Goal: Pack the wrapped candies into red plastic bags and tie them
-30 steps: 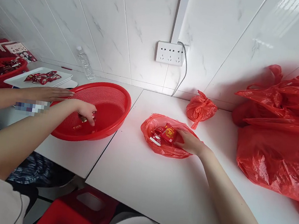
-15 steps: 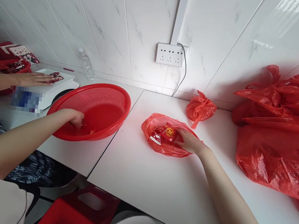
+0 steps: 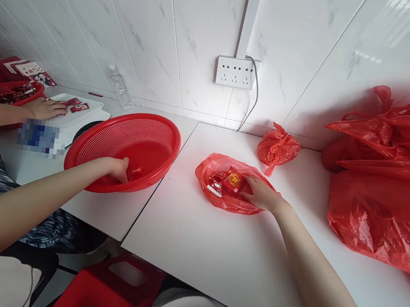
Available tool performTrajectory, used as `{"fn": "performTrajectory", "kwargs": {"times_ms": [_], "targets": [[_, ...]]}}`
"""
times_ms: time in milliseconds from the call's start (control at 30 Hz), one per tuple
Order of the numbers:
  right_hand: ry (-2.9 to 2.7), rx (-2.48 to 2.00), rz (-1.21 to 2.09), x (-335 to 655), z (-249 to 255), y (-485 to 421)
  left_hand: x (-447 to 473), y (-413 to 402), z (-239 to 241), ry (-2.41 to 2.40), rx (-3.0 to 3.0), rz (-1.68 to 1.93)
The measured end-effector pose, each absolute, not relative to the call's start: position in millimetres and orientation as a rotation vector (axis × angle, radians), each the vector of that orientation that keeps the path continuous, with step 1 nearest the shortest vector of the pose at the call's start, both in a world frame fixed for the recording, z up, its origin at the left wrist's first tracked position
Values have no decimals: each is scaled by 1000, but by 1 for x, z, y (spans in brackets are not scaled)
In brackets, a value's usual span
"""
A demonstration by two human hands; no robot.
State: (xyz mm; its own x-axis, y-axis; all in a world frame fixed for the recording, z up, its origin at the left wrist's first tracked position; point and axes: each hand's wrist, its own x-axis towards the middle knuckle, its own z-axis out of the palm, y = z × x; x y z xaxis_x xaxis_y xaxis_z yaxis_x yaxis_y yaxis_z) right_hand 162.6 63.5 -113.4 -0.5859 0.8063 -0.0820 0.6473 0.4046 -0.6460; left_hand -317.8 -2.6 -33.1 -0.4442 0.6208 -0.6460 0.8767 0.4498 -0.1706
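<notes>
- The fingers (image 3: 124, 175) of the left hand (image 3: 116, 167) were bent down inside the red basket (image 3: 95, 145), at nine o'clock; whether they gripped anything could not be told.
- Just beside them, at their three o'clock, a small packet (image 3: 136, 170) lay in the basket, its pale lettering too small to read.
- The right hand (image 3: 263, 195) reached into the mouth of the open red bag (image 3: 230, 206), near four o'clock, its fingers and thumb parted.
- Next to those fingers lay a red pouch (image 3: 234, 181) with a round gold emblem; the character inside could not be read for certain.
- At the pouch's eight o'clock showed a red-and-white wrapper (image 3: 215, 187), its print illegible.
- Basket and bag stood on the white worktop (image 3: 194, 237).
- A knotted bag (image 3: 277, 145) sat between two and three o'clock.
- Beyond nine o'clock, a co-worker's hand (image 3: 45, 108) was at a white tray (image 3: 94, 106) bearing red sachets (image 3: 80, 107).
- Printed red-and-white packaging (image 3: 30, 70), toward ten o'clock, carried dark characters, too small to read.
</notes>
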Motion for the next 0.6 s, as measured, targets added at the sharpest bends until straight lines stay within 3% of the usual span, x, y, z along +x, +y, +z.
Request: {"fn": "performTrajectory", "kwargs": {"times_ms": [400,600], "targets": [[-2443,-1342,931,165,-123,67,-314,-5,-28,1924,1619,-388],[-2459,-1373,861,164,-124,67,-312,0,-30,1916,1576,-417]]}}
